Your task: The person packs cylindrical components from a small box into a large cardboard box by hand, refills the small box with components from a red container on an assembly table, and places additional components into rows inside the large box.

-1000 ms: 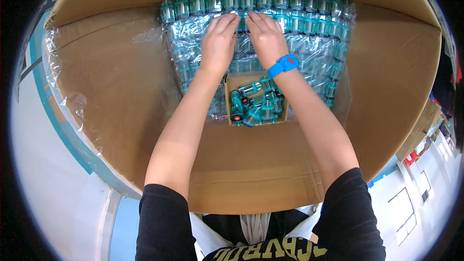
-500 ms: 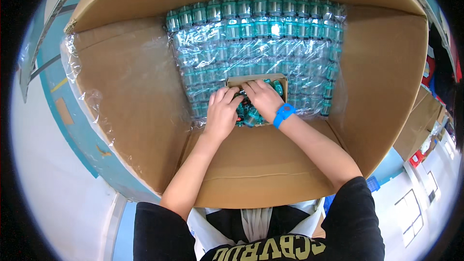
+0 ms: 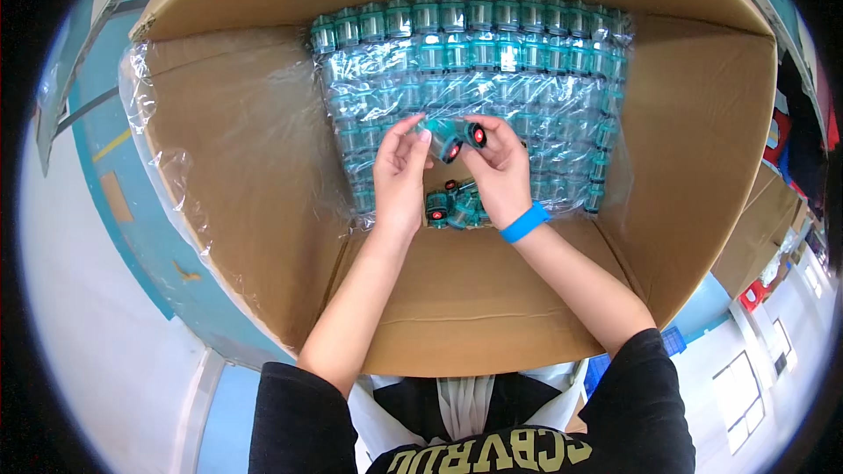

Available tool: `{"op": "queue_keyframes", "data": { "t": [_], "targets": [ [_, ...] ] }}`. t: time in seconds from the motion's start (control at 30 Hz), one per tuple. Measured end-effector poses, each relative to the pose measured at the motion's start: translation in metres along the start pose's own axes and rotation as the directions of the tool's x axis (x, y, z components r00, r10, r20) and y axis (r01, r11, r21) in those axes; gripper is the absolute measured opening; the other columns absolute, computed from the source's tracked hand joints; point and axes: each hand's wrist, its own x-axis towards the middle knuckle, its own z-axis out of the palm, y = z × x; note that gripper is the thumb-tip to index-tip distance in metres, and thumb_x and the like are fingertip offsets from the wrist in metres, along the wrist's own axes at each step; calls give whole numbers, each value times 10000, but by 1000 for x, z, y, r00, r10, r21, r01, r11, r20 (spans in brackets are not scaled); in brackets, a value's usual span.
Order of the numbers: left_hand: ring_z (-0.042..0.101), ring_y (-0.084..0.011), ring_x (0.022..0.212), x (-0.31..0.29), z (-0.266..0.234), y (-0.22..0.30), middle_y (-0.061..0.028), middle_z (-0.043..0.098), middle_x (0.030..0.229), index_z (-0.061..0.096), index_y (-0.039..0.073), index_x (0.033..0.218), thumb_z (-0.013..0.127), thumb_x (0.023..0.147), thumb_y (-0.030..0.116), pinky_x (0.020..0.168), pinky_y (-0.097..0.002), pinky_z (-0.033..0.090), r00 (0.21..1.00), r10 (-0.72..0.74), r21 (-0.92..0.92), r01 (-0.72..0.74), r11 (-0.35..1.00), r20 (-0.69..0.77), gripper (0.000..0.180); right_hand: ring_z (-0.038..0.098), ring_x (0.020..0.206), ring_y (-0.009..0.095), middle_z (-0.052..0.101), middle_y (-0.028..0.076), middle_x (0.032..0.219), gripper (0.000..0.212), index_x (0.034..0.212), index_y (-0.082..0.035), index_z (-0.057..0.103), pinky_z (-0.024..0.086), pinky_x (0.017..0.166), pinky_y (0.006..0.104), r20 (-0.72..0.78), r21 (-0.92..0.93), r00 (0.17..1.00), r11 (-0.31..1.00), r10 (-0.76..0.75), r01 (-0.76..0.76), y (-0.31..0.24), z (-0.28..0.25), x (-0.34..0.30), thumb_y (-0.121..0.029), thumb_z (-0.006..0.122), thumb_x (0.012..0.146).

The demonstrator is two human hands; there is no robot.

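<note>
Held up over a small cardboard box [image 3: 438,178] are two small clear teal canisters with black ends and red centres. My left hand [image 3: 400,174] pinches one canister [image 3: 441,142] between thumb and fingers. The other canister [image 3: 475,134] is gripped by my right hand [image 3: 502,177], a blue band on its wrist. The two canisters lie close together, tilted. Several loose canisters [image 3: 458,209] lie jumbled in the small box. Beneath and beyond it, rows of similar canisters [image 3: 453,17] stand packed side by side, partly under clear plastic film [image 3: 386,66].
A large open carton [image 3: 237,175] surrounds the work, its near wall [image 3: 492,290] between me and the canisters. Loose film [image 3: 145,123] hangs over its left rim. Farther right are more brown boxes [image 3: 757,219] and a blue crate [image 3: 674,340].
Both hands have risen out of the small box, each now holding a canister. Half a second ago the fingers were down among the loose canisters.
</note>
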Motion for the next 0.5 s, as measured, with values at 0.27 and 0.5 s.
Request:
{"op": "queue_keyframes", "data": {
  "t": [0.27,0.5],
  "targets": [
    [587,-98,880,24,11,8,-54,647,972,555,-38,1265,546,958,131,770,-218,459,965,207,210,-171,963,-164,351,604,1036,166,618,117,1119,280,1169,11,510,493,916,303,-109,191,993,981,47,-26,2,35,22,8,593,902],
    [597,-104,866,44,-22,34,-114,644,1022,511,-79,1279,693,866,148,750,-255,500,1000,5,405,-7,914,5,505,569,1152,219,605,144,1194,332,1171,41,552,480,958,331,42,-54,991,991,-124,126,8,37,55,-28,662,864]
  ]
}}
